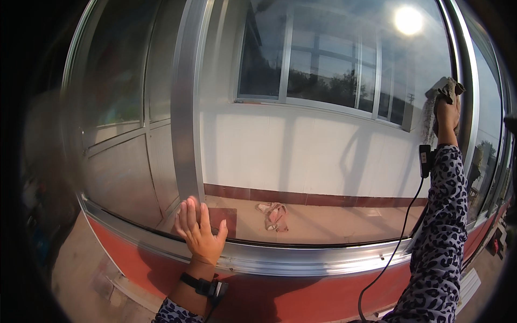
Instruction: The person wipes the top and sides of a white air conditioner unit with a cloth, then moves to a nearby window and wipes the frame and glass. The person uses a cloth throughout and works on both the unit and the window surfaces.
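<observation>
A large window pane (315,157) in an aluminium frame (188,121) stands before me. At its upper right side, my right hand (448,115) is raised and grips a greyish-brown cloth (449,89) against the glass, close to the right frame post (466,109). A dull, streaky patch shows on the glass just left of that hand. Low on the left, my left hand (204,232) is spread with its fingers apart near the foot of the left frame post. It holds nothing; whether the palm touches the glass is hard to tell.
Below the pane runs an aluminium sill track (315,258) above a red wall (254,298). Behind the glass, a crumpled pink cloth (276,217) lies on a tiled floor, near an inner window (327,60). A black cable (389,262) hangs from a device on my right wrist.
</observation>
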The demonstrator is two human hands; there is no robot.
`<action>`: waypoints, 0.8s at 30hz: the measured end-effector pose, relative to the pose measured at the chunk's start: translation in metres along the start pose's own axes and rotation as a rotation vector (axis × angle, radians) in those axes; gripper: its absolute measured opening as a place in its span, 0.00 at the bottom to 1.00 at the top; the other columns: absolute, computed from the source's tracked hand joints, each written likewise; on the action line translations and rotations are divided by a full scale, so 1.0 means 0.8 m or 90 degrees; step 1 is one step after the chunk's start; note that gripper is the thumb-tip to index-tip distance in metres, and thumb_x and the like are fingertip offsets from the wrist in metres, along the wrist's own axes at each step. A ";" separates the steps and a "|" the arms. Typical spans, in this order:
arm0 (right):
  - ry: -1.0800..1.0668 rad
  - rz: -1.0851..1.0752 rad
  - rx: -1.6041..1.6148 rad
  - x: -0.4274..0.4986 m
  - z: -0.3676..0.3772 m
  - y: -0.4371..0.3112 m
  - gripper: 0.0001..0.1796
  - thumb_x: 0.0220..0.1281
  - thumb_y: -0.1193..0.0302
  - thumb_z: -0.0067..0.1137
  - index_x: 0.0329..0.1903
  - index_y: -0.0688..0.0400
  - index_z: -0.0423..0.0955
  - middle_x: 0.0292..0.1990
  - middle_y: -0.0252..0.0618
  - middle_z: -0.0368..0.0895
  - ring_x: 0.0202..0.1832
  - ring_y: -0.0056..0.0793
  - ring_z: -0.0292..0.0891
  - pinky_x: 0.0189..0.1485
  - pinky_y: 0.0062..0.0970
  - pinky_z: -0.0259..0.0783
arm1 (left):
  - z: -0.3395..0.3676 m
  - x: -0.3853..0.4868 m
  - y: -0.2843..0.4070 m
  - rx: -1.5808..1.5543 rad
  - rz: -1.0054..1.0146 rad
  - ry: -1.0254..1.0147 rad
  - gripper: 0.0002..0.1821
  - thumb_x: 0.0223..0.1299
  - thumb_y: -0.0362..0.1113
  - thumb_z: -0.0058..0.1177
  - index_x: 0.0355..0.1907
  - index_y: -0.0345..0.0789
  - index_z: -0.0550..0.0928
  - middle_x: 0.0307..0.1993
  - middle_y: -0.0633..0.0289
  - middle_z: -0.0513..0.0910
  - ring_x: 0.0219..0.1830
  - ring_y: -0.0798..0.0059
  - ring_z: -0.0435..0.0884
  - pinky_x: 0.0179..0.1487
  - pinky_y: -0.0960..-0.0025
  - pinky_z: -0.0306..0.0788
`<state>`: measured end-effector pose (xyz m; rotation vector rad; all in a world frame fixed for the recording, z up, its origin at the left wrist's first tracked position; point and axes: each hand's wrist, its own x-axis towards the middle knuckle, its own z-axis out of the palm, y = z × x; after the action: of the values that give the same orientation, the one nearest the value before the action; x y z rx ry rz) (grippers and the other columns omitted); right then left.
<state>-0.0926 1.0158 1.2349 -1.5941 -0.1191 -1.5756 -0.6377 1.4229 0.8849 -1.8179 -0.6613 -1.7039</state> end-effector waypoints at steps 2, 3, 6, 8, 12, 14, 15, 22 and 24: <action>0.003 0.051 -0.010 -0.014 -0.005 -0.046 0.37 0.65 0.46 0.41 0.74 0.44 0.61 0.75 0.36 0.59 0.77 0.35 0.50 0.77 0.35 0.45 | -0.005 0.006 0.005 -0.006 0.010 0.006 0.43 0.50 0.46 0.66 0.69 0.38 0.66 0.72 0.46 0.61 0.73 0.48 0.59 0.71 0.41 0.53; 0.022 0.062 -0.007 -0.027 -0.016 -0.074 0.37 0.65 0.45 0.41 0.74 0.45 0.61 0.75 0.36 0.59 0.77 0.34 0.50 0.78 0.36 0.45 | -0.008 0.009 0.008 -0.006 0.009 0.007 0.43 0.50 0.46 0.66 0.69 0.38 0.66 0.72 0.46 0.61 0.73 0.48 0.59 0.71 0.41 0.53; 0.009 -0.062 -0.014 -0.064 -0.040 -0.203 0.38 0.64 0.45 0.42 0.73 0.50 0.63 0.76 0.36 0.56 0.78 0.34 0.46 0.78 0.41 0.39 | -0.014 0.013 0.013 -0.017 -0.006 0.007 0.42 0.50 0.46 0.66 0.68 0.38 0.67 0.71 0.46 0.62 0.74 0.48 0.58 0.73 0.43 0.52; 0.052 -0.196 0.088 -0.106 -0.055 -0.295 0.36 0.64 0.48 0.44 0.71 0.50 0.65 0.75 0.36 0.57 0.78 0.36 0.46 0.79 0.42 0.38 | -0.016 0.013 0.015 -0.008 0.005 0.011 0.42 0.50 0.46 0.66 0.69 0.38 0.67 0.71 0.47 0.63 0.74 0.49 0.58 0.73 0.43 0.52; 0.119 -0.377 0.313 -0.207 -0.095 -0.450 0.24 0.58 0.67 0.54 0.58 0.54 0.78 0.64 0.42 0.73 0.64 0.48 0.67 0.68 0.46 0.57 | -0.014 0.010 0.014 -0.008 -0.001 0.005 0.40 0.51 0.46 0.65 0.68 0.39 0.68 0.71 0.49 0.64 0.74 0.52 0.59 0.72 0.44 0.52; 0.129 -0.405 0.393 -0.254 -0.119 -0.507 0.22 0.59 0.65 0.55 0.57 0.53 0.79 0.63 0.40 0.73 0.64 0.44 0.66 0.69 0.44 0.54 | -0.014 0.008 0.012 -0.026 -0.004 0.007 0.37 0.54 0.46 0.62 0.68 0.40 0.70 0.71 0.50 0.64 0.74 0.53 0.59 0.72 0.45 0.51; 0.063 -0.443 0.447 -0.273 -0.132 -0.514 0.21 0.61 0.65 0.55 0.57 0.52 0.79 0.63 0.40 0.73 0.65 0.44 0.65 0.69 0.44 0.54 | -0.015 0.007 0.012 -0.020 -0.001 0.002 0.36 0.56 0.47 0.60 0.68 0.39 0.70 0.71 0.50 0.64 0.74 0.53 0.59 0.72 0.45 0.51; -0.137 -0.603 0.478 -0.415 -0.163 -0.510 0.31 0.58 0.68 0.52 0.66 0.63 0.67 0.69 0.48 0.60 0.75 0.49 0.50 0.78 0.48 0.44 | -0.016 0.006 0.011 -0.045 -0.002 -0.003 0.31 0.73 0.55 0.35 0.69 0.38 0.69 0.71 0.50 0.65 0.74 0.52 0.59 0.73 0.44 0.49; -0.162 -0.640 0.515 -0.452 -0.173 -0.479 0.31 0.57 0.71 0.51 0.66 0.64 0.67 0.70 0.51 0.60 0.75 0.50 0.49 0.78 0.49 0.45 | -0.016 0.006 0.010 -0.062 -0.008 0.000 0.33 0.74 0.58 0.28 0.69 0.37 0.69 0.71 0.50 0.65 0.74 0.53 0.60 0.73 0.45 0.48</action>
<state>-0.5029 1.3443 1.0921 -1.0605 -1.6751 -1.6327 -0.6408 1.4083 0.8898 -1.8837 -0.6002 -1.7726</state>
